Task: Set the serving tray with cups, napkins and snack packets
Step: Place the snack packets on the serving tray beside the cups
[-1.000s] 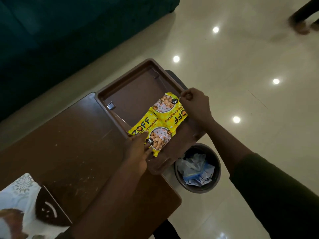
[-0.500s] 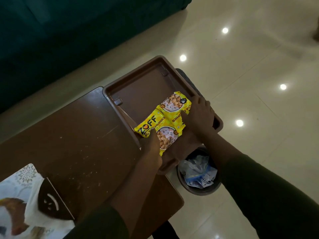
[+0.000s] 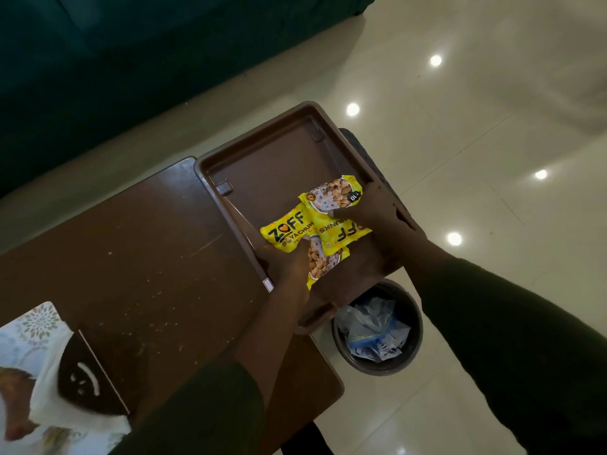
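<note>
change: since a second ago both hands had slid further onto the packets; right hand went from a fist at the tray's far rim to lying flat on the upper packet; packets barely shifted
tray [image 3: 262, 165]: brown, rectangular, on the table's far end, right part hanging past the table edge; far half bare
packets [image 3: 315, 231]: two yellow ZOFF soya chunk packs, lying flat in the tray's near-right half, overlapping; upper one turned upside down to the camera
left hand [image 3: 289, 264]: on the near corner of the lower packet, fingers curled down on it, thumb side at the tray's left rim; pinching or just pressing, could not tell
right hand [image 3: 377, 211]: palm down over the right end of the upper packet, fingers spread, forefinger laid across the print; pressing, not wrapped around it
table [image 3: 131, 257]: dark wood, scuffed, crumbs on it
paper [image 3: 36, 356]: white patterned sheet at the near-left corner, dark wedge shape on it, blurred
bin [image 3: 377, 333]: round, dark, on the floor below the tray's near-right corner, plastic wrappers inside
floor [image 3: 492, 126]: glossy pale tiles with light spots
sleeves: dark, both arms
</note>
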A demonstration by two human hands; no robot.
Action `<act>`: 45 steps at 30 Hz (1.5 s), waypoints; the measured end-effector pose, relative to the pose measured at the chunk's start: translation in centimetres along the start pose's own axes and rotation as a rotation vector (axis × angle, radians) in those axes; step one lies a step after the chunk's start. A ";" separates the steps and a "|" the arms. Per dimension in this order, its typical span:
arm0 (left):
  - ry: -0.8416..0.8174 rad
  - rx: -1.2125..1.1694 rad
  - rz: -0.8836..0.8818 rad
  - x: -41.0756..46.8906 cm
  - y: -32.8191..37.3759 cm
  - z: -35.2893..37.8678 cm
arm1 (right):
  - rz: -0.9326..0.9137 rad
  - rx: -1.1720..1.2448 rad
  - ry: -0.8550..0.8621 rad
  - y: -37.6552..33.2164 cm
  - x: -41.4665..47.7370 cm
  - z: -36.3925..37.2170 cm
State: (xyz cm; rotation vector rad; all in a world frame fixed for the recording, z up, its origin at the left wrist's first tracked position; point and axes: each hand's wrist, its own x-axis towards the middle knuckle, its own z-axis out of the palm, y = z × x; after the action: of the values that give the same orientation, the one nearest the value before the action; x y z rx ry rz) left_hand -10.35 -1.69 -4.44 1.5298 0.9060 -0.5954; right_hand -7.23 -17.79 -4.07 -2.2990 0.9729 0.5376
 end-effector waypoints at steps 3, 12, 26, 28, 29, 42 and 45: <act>-0.020 0.054 0.048 0.5 0.4 -0.2 | -0.005 0.207 -0.162 -0.4 -0.3 -1.1; -0.152 0.052 0.259 1.1 2.7 -5.0 | -0.110 0.298 -0.220 -1.9 -1.4 -4.5; -0.129 -0.080 0.315 -0.8 4.1 -17.8 | -0.368 0.226 0.031 -13.5 -7.8 -2.0; -0.118 -0.102 0.330 -1.1 4.2 -20.2 | -0.433 0.239 0.015 -15.6 -9.1 -1.0; -0.110 -0.114 0.331 -1.3 4.1 -21.7 | -0.448 0.234 -0.021 -16.8 -9.9 -0.4; -0.045 -0.240 0.414 -3.9 2.4 -40.3 | -0.785 -0.245 -0.147 -30.9 -20.3 7.2; -0.057 -0.316 0.443 -4.2 2.2 -45.2 | -0.850 -0.367 -0.147 -34.3 -22.8 9.2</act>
State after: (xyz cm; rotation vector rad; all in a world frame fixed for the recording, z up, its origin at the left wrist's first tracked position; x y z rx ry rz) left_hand -16.55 41.64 7.81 1.3580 0.5582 -0.1637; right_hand 2.17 19.23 13.81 -2.6491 -0.2331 0.5180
